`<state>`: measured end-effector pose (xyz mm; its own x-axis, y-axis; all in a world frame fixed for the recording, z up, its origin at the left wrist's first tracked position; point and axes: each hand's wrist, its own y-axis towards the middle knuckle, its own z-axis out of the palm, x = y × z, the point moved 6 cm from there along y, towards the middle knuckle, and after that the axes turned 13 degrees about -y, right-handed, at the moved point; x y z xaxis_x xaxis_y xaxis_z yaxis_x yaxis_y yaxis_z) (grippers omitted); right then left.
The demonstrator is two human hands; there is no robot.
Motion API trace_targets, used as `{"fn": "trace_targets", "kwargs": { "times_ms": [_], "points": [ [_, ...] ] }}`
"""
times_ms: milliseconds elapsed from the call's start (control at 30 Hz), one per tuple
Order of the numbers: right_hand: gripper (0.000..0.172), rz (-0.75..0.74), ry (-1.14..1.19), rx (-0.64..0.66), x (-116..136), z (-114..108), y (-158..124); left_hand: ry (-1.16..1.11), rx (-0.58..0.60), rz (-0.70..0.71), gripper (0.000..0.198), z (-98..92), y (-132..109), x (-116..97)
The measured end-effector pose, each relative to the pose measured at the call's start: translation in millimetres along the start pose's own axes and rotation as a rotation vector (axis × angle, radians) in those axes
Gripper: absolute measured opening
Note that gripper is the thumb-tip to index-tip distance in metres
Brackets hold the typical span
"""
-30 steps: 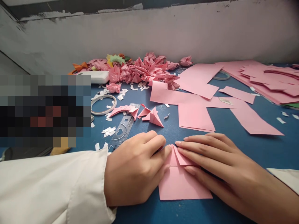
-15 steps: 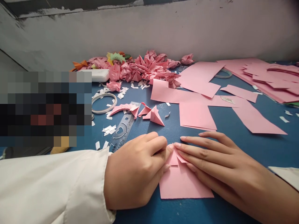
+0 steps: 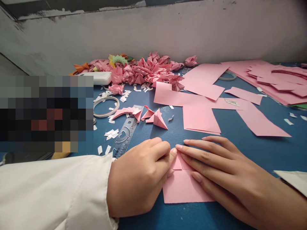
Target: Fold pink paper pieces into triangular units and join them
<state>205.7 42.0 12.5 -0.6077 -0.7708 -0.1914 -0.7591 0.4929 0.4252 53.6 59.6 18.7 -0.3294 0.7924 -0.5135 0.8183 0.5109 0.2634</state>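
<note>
A pink sheet of paper [image 3: 184, 188] lies on the blue table between my hands, its far corners folded inward to a point. My left hand [image 3: 141, 175] is closed, with thumb and fingers pinching the paper's left folded side near the tip. My right hand [image 3: 223, 172] lies flat with outstretched fingers, pressing the right flap down; the palm and fingers hide much of that side. Just beyond my hands sit two small folded pink paper pieces, one [image 3: 157, 119] pointed and one [image 3: 128, 111] longer, beside a clear plastic ruler [image 3: 124, 135].
Crumpled and folded pink papers [image 3: 148, 72] are heaped against the wall. Flat pink sheets [image 3: 201, 116] and a stack of cut pink paper [image 3: 278, 76] lie at right. A tape roll [image 3: 106, 107], white scraps [image 3: 111, 134] and a white case [image 3: 98, 77] are at left, near a blurred-out area.
My right fingers have pushed the right flap flatter and slid slightly over the paper. My left hand keeps its pinch in nearly the same place.
</note>
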Motion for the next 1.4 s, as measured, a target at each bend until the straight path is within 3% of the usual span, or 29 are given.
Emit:
{"fn": "trace_targets", "kwargs": {
  "times_ms": [400, 733, 833, 1000, 1133, 1400],
  "points": [
    [0.039, -0.016, -0.073, -0.016, 1.9, -1.8, 0.2, 0.044, -0.015, -0.047, 0.03, -0.3, -0.9, -3.8],
    [0.037, 0.013, -0.043, -0.021, 5.4, -3.8, -3.2, 0.24, -0.161, 0.031, 0.041, 2.0, -3.0, -20.6],
    [0.037, 0.031, -0.029, -0.019, 2.9, -3.0, -2.6, 0.213, -0.134, 0.059, 0.045, 1.7, -2.9, -23.3],
    [0.037, 0.028, -0.04, -0.015, 2.4, -3.5, -2.5, 0.143, -0.037, -0.013, 0.04, 7.0, -15.1, -17.1],
    [0.039, 0.138, 0.0, 0.025, 3.3, 2.4, -11.0, 0.169, -0.027, -0.049, 0.038, 5.6, -18.4, -14.9],
    [0.037, 0.207, 0.054, 0.021, 9.3, 8.5, -23.2, 0.134, 0.002, 0.106, 0.05, -0.1, -2.6, -25.7]
  ]
}}
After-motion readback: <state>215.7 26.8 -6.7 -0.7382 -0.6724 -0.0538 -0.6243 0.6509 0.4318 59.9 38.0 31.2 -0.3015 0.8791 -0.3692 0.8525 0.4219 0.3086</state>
